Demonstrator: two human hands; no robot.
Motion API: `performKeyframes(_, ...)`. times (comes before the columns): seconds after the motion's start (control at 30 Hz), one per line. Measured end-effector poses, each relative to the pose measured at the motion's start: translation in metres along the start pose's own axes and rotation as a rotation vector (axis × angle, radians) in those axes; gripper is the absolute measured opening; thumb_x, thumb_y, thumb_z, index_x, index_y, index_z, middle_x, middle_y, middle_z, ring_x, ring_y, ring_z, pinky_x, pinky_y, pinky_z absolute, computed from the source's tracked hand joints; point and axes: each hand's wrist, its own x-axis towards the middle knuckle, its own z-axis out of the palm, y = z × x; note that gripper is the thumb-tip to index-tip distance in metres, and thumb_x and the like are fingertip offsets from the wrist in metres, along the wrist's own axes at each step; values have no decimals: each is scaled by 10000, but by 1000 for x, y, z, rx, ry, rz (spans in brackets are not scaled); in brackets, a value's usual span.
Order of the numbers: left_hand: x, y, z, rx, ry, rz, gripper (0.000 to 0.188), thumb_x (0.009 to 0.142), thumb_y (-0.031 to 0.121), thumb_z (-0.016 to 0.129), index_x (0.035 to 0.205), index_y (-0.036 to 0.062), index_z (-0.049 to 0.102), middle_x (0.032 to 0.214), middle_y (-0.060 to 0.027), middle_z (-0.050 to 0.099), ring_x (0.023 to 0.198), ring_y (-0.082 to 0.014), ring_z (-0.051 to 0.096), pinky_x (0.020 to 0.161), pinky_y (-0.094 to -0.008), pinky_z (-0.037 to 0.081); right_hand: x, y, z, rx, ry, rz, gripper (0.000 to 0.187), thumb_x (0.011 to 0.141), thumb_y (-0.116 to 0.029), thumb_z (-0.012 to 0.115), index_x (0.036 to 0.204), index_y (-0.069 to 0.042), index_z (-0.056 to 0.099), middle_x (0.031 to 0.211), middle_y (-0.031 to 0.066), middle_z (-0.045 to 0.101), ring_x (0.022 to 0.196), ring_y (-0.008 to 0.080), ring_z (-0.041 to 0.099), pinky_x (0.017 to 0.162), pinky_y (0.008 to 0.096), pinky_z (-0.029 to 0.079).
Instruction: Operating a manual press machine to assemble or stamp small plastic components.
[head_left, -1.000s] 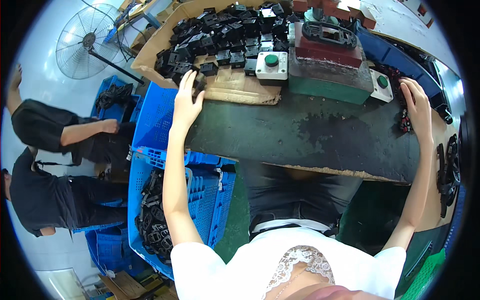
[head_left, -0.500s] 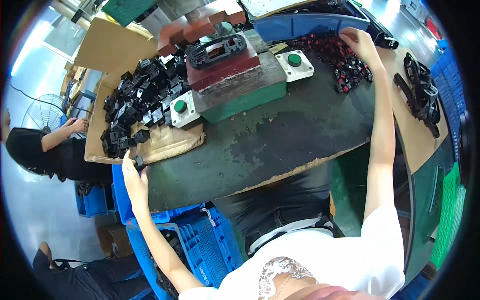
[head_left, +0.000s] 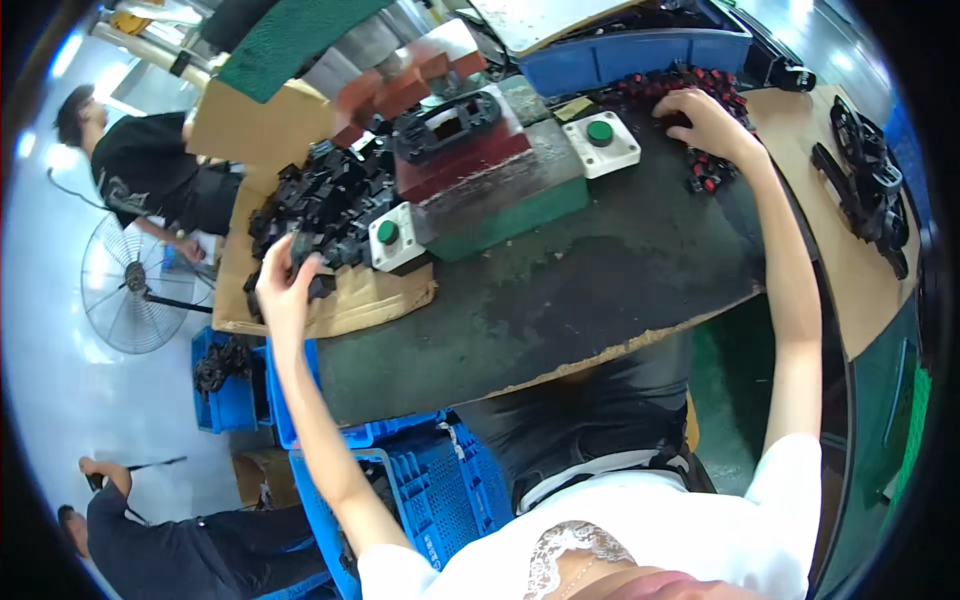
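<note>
My left hand [head_left: 284, 290] is over the cardboard box [head_left: 240, 270] at the left. Its thumb and fingers are curved around a black plastic block [head_left: 302, 246], partly hidden by the hand. Many similar black blocks [head_left: 335, 190] lie heaped in the box. On the right, my right hand [head_left: 708, 125] is at the near-left side of a pile of small red and black parts [head_left: 708, 172]. Its fingers are bent and its thumb is drawn in; anything at the fingertips is too small to make out. An oval black frame [head_left: 447, 127] sits on the dark red fixture [head_left: 465, 165] between the hands.
Two white boxes with green buttons, left [head_left: 393, 238] and right [head_left: 601, 143], flank the fixture. Behind the pile stands a blue bin [head_left: 630, 62]. Black molded parts [head_left: 865, 185] lie on cardboard at the right. Blue crates [head_left: 420, 490], a fan [head_left: 135, 280] and two people are at the left.
My left hand has moved up, further into the box of black blocks. The right hand has drawn back toward me from the pile. The view has shifted, showing more of the left side.
</note>
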Motion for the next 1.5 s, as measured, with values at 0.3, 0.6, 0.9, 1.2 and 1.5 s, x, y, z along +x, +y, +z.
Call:
performKeyframes(0.3, 54, 61, 81, -521, -107, 254, 494, 811, -27, 637, 1277, -56, 475, 1167, -88, 579, 1035, -125, 548, 901, -256, 431, -1, -11, -10, 358, 121, -2, 233, 773, 21, 623, 1001, 17, 576, 936, 86, 532, 871, 194, 591, 794, 297, 489)
performKeyframes(0.6, 66, 67, 133, -695, -139, 106, 338, 778, -66, 664, 1099, -22, 565, 1027, -28, 609, 934, -103, 560, 840, -268, 453, -2, -13, -11, 359, 144, -6, 239, 786, 16, 625, 1018, -12, 575, 929, 77, 510, 844, 190, 583, 798, 298, 483)
performKeyframes(0.9, 73, 86, 153, -47, -60, 751, 324, 750, 83, 690, 1061, 18, 630, 1010, -164, 633, 962, -338, 578, 871, -370, 444, -2, -12, -10, 312, 133, -32, 263, 788, 27, 615, 1047, -3, 581, 961, 74, 511, 846, 187, 571, 814, 298, 478)
performKeyframes(1.2, 85, 76, 146, -192, -302, 536, 281, 760, 97, 720, 1009, 11, 623, 1056, -125, 640, 994, -239, 602, 889, -321, 445, 8, -35, -5, 524, 203, 123, 317, 789, -18, 672, 1076, -23, 539, 880, 33, 578, 843, 104, 580, 806, 254, 474)
performKeyframes(1.5, 93, 71, 148, -266, -391, 422, 273, 747, 119, 746, 966, 12, 625, 1114, -95, 618, 1043, -190, 568, 944, -320, 416, 96, -127, 7, 703, 250, -356, 228, 843, -50, 644, 1057, 19, 604, 897, 39, 640, 838, 64, 593, 783, 235, 486)
